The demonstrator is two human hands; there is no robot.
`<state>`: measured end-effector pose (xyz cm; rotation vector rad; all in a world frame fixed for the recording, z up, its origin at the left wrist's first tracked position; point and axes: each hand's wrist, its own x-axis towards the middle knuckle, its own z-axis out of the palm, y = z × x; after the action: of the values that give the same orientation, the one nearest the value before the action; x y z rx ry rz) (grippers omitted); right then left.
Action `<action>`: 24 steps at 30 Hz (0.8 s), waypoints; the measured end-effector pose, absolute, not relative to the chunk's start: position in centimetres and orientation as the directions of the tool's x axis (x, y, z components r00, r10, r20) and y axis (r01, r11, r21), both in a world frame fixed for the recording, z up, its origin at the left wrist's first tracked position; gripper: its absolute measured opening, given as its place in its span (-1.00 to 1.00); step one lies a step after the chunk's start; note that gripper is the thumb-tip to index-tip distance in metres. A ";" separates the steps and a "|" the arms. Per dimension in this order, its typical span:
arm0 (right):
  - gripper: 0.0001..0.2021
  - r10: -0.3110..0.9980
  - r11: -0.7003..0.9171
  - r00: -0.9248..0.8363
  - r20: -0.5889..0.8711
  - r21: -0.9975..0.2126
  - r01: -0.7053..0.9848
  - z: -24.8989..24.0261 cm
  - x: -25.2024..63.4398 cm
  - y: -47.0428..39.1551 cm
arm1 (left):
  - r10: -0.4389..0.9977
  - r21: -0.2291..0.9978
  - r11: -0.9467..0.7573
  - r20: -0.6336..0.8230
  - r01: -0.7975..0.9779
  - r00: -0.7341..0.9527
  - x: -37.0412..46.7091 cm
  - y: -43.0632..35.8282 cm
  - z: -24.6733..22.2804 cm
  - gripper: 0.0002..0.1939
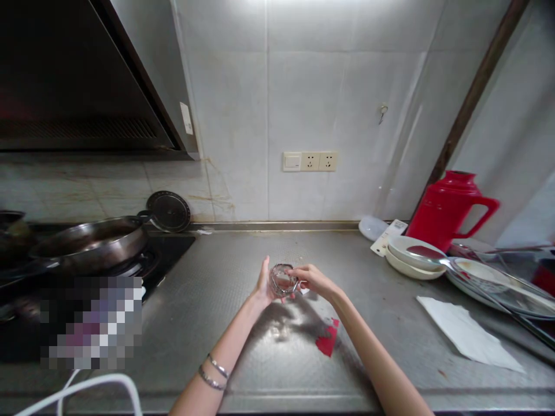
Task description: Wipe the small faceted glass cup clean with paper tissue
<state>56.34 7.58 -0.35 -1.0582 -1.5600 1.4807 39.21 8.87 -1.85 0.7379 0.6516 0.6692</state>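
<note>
A small clear faceted glass dish [283,279] is held above the steel counter [208,323], near the middle of the view. My left hand [264,284] supports it from the left and below, with the thumb upright beside its rim. The fingers of my right hand [310,278] are closed together at the dish's right side and reach over its opening. Whether they pinch anything small is hidden. A bit of white shows just below my right fingers. On the counter below my right wrist lies a torn red scrap [327,339].
At the left, a steel pan [93,245] sits on the black stove, with a white cable [108,378] in front. Stacked bowls [414,260], plates, utensils, a red thermos jug [442,214] and a white paper napkin [468,332] are at the right.
</note>
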 end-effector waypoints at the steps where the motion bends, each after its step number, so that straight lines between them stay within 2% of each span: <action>1: -0.66 0.919 -0.019 -0.392 -0.039 -0.998 0.055 -0.7 56.2 7.7 | 0.749 0.786 0.535 -0.272 -0.310 0.604 39.2 8.8 -1.8 -0.12; 4: -0.69 0.920 -0.067 -0.388 -0.063 -0.998 0.004 -1.1 55.9 8.1 | 0.752 0.806 0.510 -0.247 -0.302 0.611 39.1 8.8 -2.0 -0.11; 9: -0.72 0.940 -0.062 -0.336 -0.062 -0.998 0.011 -0.6 55.5 7.9 | 0.745 0.819 0.518 -0.288 -0.248 0.602 38.7 9.2 -2.3 -0.06; 12: -0.74 0.975 -0.036 -0.214 -0.056 -0.995 0.094 -0.3 55.2 8.0 | 0.784 0.874 0.454 -0.302 -0.170 0.543 38.6 9.5 -2.2 -0.03; 14: -0.74 0.996 0.001 -0.091 -0.017 -0.980 0.199 -0.3 55.0 8.1 | 0.858 0.929 0.354 -0.276 -0.108 0.434 38.5 9.7 -1.9 -0.07; 17: -0.71 0.991 0.054 0.089 0.096 -0.922 0.384 -0.4 54.9 8.0 | 0.952 0.996 0.084 -0.080 0.001 0.294 38.2 9.7 -1.4 -0.22; 19: -0.71 0.968 0.077 0.172 0.181 -0.871 0.485 -0.3 54.9 7.9 | 0.950 0.991 -0.107 0.078 0.081 0.304 38.0 9.4 -1.3 -0.23; 22: -0.75 0.924 0.098 0.245 0.295 -0.800 0.593 -0.3 54.9 7.6 | 0.913 0.933 -0.307 0.233 0.188 0.335 38.0 8.7 -1.7 -0.02; 24: -0.75 0.903 0.108 0.259 0.343 -0.764 0.636 -0.3 54.8 7.4 | 0.904 0.902 -0.363 0.280 0.234 0.322 38.5 8.2 -2.3 0.12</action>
<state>54.77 7.42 -0.29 -1.6089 -1.4582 0.3634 38.47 8.24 -2.31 1.7972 1.0165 1.0686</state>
